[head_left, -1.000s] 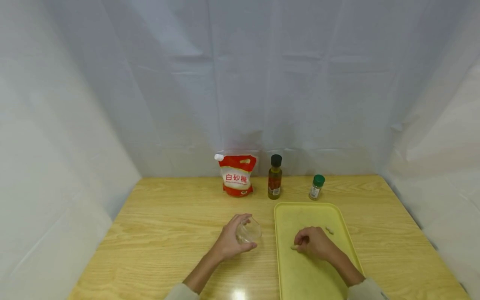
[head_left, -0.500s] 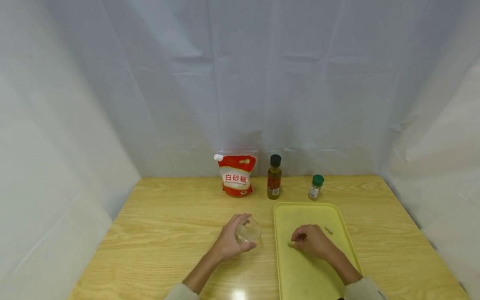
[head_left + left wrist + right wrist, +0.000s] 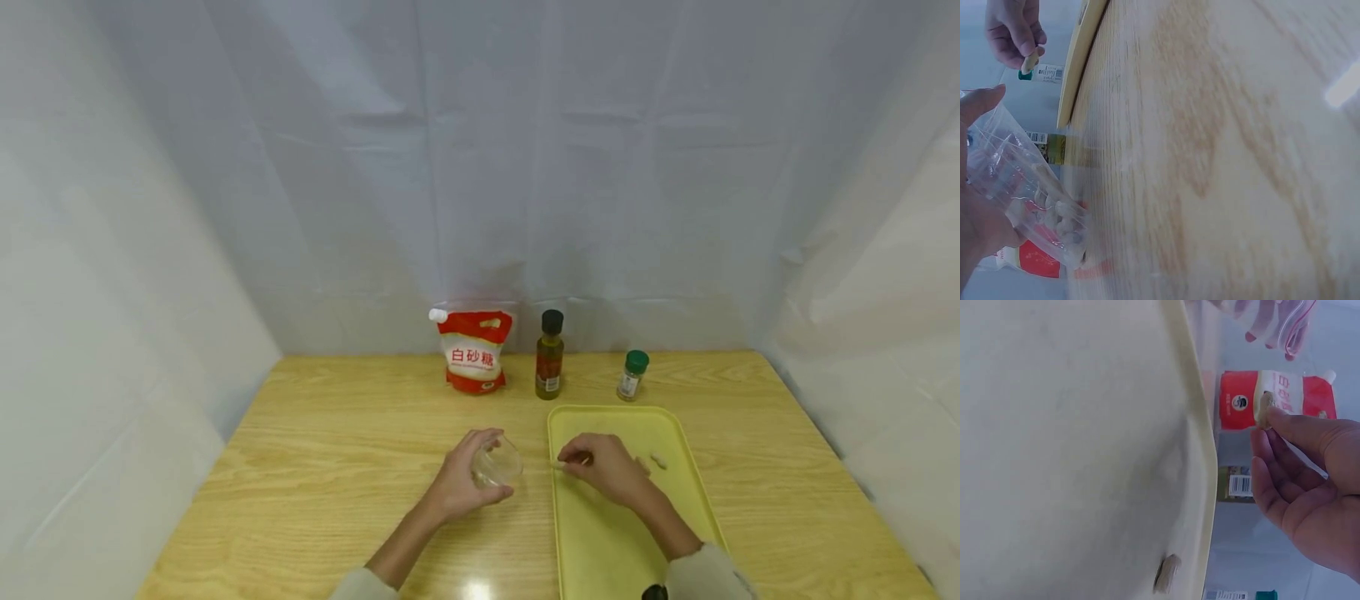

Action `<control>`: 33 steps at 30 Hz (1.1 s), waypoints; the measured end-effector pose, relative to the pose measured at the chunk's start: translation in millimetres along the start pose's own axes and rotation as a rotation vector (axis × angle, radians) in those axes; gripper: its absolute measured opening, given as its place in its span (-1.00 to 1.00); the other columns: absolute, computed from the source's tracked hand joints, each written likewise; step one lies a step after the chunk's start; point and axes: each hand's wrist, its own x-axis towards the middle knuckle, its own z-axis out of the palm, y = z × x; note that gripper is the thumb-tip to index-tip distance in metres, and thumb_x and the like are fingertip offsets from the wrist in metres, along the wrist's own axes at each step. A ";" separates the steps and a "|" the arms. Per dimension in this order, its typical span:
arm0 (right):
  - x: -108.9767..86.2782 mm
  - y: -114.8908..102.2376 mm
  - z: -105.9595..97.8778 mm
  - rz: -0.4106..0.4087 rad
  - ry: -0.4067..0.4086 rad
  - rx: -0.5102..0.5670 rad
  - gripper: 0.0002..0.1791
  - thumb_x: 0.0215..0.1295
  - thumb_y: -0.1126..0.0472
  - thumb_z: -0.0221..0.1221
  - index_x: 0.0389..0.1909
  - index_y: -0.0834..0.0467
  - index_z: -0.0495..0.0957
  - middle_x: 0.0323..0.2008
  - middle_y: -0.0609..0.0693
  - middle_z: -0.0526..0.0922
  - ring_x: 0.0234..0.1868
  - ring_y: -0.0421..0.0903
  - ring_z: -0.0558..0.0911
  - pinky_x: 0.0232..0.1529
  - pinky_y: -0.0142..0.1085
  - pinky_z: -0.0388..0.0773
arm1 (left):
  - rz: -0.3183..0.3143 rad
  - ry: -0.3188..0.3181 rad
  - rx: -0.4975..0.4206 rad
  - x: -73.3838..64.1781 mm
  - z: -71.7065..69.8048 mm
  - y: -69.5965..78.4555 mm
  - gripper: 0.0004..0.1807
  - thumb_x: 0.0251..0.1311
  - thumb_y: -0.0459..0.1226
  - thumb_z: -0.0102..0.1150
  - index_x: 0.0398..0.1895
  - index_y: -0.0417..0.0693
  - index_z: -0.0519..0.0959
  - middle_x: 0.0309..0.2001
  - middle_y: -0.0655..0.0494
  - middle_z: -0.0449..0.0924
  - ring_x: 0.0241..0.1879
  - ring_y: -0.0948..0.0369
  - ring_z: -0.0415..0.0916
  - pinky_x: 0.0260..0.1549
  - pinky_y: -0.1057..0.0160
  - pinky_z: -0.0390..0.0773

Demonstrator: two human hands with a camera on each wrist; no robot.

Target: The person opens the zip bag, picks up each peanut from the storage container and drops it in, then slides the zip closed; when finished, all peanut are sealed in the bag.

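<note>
A clear zip bag [image 3: 501, 463] with several peanuts [image 3: 1054, 212] at its bottom is held by my left hand [image 3: 459, 478], thumb and fingers spread round its sides. My right hand [image 3: 611, 471] pinches one peanut [image 3: 1265, 411] between thumb and fingertips, over the left rim of the yellow tray [image 3: 607, 542] in the head view. Between that peanut and the bag there is a short gap. Another peanut [image 3: 658, 461] lies on the tray, toward its far right side, behind the right hand.
Along the back of the wooden table [image 3: 337, 433] stand a red and white sugar pouch [image 3: 474, 354], a dark-capped bottle [image 3: 550, 358] and a small green-lidded jar [image 3: 632, 375]. White sheeting [image 3: 480, 167] closes off the back and sides.
My right hand has moved left and away from me, carrying the pinched peanut from mid-tray to the tray's left rim. The left hand and the bag have stayed in place.
</note>
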 end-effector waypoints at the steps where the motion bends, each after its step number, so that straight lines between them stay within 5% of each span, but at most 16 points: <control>1: 1.9 -2.3 1.8 -0.010 0.018 -0.002 -0.91 0.20 0.24 0.24 -0.30 0.14 0.66 -0.35 -0.08 0.67 -0.35 -0.26 0.60 -0.36 -0.48 0.54 | 0.001 0.001 0.002 0.0 0.1 -0.1 -0.13 -0.18 -0.13 0.45 0.30 0.04 0.30 0.10 -0.03 0.46 0.14 -0.04 0.42 0.13 -0.19 0.41; 14: 20.2 -38.3 28.4 -0.103 0.220 0.136 -0.90 0.14 0.26 0.28 -0.30 0.12 0.66 -0.34 -0.06 0.69 -0.34 -0.21 0.63 -0.31 -0.44 0.61 | 0.009 -0.013 0.000 -0.7 1.2 -1.2 -0.13 -0.13 -0.14 0.43 0.32 -0.04 0.28 0.13 -0.03 0.44 0.15 -0.03 0.40 0.15 -0.19 0.40; 22: 26.5 -54.1 35.5 -0.136 0.205 0.155 -0.89 0.14 0.27 0.29 -0.29 0.15 0.67 -0.35 -0.05 0.68 -0.34 -0.21 0.63 -0.34 -0.47 0.60 | 0.003 -0.002 0.018 -0.5 1.4 -0.8 -0.14 -0.16 -0.11 0.43 0.31 0.00 0.29 0.16 0.01 0.43 0.16 0.00 0.40 0.14 -0.22 0.37; 33: 21.3 -47.6 26.8 -0.059 0.149 0.134 -0.88 0.17 0.28 0.26 -0.26 0.16 0.66 -0.32 -0.08 0.68 -0.30 -0.21 0.63 -0.30 -0.46 0.58 | 0.009 -0.007 0.021 1.1 1.8 -1.7 -0.12 -0.16 -0.10 0.43 0.31 -0.03 0.29 0.13 -0.03 0.45 0.14 -0.03 0.41 0.15 -0.30 0.31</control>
